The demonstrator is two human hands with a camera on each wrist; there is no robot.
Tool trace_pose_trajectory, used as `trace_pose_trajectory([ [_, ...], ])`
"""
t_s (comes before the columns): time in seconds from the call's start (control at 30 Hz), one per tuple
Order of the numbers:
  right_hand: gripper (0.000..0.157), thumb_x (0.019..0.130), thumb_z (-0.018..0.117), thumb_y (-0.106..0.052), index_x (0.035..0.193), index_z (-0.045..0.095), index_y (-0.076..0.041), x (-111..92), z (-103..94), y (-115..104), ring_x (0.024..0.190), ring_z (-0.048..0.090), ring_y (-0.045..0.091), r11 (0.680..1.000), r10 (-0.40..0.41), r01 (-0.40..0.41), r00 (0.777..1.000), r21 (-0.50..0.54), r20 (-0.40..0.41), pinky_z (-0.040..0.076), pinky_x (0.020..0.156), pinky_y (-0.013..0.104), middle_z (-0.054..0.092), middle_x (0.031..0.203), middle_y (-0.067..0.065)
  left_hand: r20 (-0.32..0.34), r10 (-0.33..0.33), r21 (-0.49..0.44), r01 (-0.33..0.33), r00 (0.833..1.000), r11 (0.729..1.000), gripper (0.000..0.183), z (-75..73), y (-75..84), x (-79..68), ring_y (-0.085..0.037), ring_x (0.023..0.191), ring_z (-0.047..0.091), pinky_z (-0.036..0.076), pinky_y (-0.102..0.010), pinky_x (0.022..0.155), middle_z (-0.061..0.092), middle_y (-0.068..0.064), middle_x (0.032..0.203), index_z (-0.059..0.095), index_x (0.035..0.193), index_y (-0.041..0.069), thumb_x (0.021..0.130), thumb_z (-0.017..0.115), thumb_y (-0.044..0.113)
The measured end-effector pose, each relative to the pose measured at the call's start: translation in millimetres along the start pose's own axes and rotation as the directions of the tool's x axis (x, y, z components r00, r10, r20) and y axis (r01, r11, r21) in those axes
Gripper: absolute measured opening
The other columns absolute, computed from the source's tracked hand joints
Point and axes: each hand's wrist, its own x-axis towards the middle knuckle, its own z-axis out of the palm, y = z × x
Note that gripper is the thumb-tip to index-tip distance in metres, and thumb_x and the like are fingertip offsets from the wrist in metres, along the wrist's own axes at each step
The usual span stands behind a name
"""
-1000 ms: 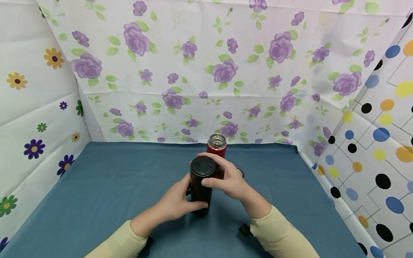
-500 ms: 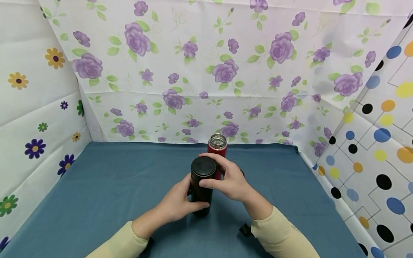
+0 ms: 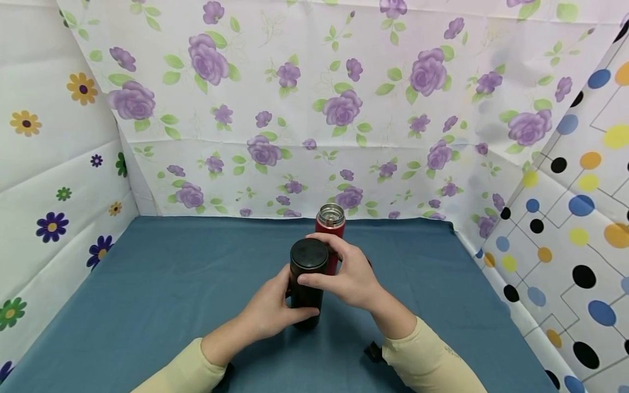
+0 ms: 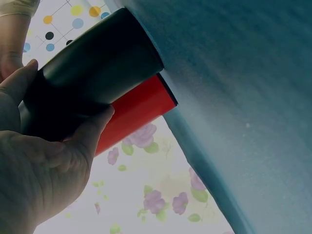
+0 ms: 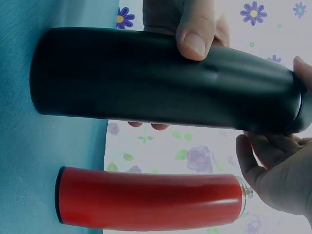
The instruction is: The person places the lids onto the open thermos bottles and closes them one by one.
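Note:
A black vacuum flask [image 3: 308, 295] stands upright on the blue cloth, its black lid [image 3: 309, 253] on top. My left hand [image 3: 265, 307] grips the flask's body from the left, the thumb lying across its front. Around the lid end, my right hand [image 3: 350, 275] holds the top with thumb in front and fingers behind. Just beyond stands a red vacuum flask [image 5: 151, 199] without a lid, its steel mouth [image 3: 331, 214] showing. The right hand hides part of the red flask in the head view.
Blue cloth [image 3: 196, 273] covers the table. A floral sheet [image 3: 304, 109] hangs at the back, with patterned sheets at both sides. A dark edge of some object [image 3: 369, 263] peeks out behind the right hand. A black piece [image 3: 374, 351] shows beside the right sleeve.
My right hand has turned a little, its thumb sliding left across the front of the black flask's top. The round thing behind that hand is now more hidden. The left hand keeps its place.

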Motion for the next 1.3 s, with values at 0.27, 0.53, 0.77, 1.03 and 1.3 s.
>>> trace_pose_trajectory([
  [0.27,0.067,0.083,0.088,-0.029,0.141,0.058,-0.021,-1.0,3.1,-2.0,0.117,0.063,0.011,0.999,-0.003,0.001,0.999,-0.051,-0.044,0.053,0.098,0.043,0.067,0.125,-0.011,-0.021,0.02,0.017,-0.02,1.0,1.0,0.08,1.5,-0.4,-0.4,-0.007,0.121,0.061,0.054,-0.032,0.099,0.056,0.014,0.137,0.04,0.148,0.027,0.083,0.088,0.03],
  [0.53,0.067,0.087,0.085,-0.021,0.145,0.052,-0.026,-0.4,-0.7,0.3,0.119,0.062,0.018,0.999,0.015,-0.016,0.999,0.05,0.034,0.053,0.099,0.041,0.063,0.131,-0.003,-0.009,0.02,0.027,-0.02,1.0,0.999,0.079,-1.0,-1.1,-0.3,-0.006,0.123,0.06,0.053,-0.035,0.101,0.057,0.017,0.135,0.041,0.147,0.031,0.084,0.087,0.034],
  [0.77,0.067,0.095,0.076,-0.021,0.154,0.044,-0.019,2.3,-5.1,10.2,0.128,0.057,0.034,0.964,-0.056,0.017,0.988,0.265,0.142,0.05,0.104,0.042,0.056,0.145,0.008,0.007,-0.004,0.027,0.004,1.0,1.0,0.08,-4.2,-1.4,-0.2,-0.007,0.124,0.059,0.053,-0.038,0.102,0.057,0.017,0.137,0.039,0.148,0.036,0.083,0.087,0.035],
  [1.03,0.075,0.1,0.068,-0.016,0.16,0.026,0.0,9.2,-2.7,20.8,0.141,0.041,0.044,0.846,-0.225,0.078,0.949,0.528,0.221,0.042,0.112,0.054,0.038,0.155,0.032,0.03,-0.009,0.005,0.009,1.0,1.0,0.084,-5.8,-3.4,0.7,-0.007,0.125,0.058,0.052,-0.04,0.103,0.056,0.016,0.137,0.037,0.151,0.037,0.083,0.087,0.037],
  [1.3,0.077,0.102,0.065,-0.016,0.159,0.018,0.007,12.4,-0.4,23.7,0.144,0.036,0.048,0.81,-0.305,0.126,0.925,0.572,0.227,0.025,0.107,0.076,0.033,0.155,0.037,0.056,-0.01,-0.012,0.01,0.998,1.0,0.085,-7.9,-3.1,1.4,-0.006,0.126,0.057,0.051,-0.04,0.105,0.056,0.017,0.137,0.036,0.153,0.036,0.084,0.087,0.037],
])
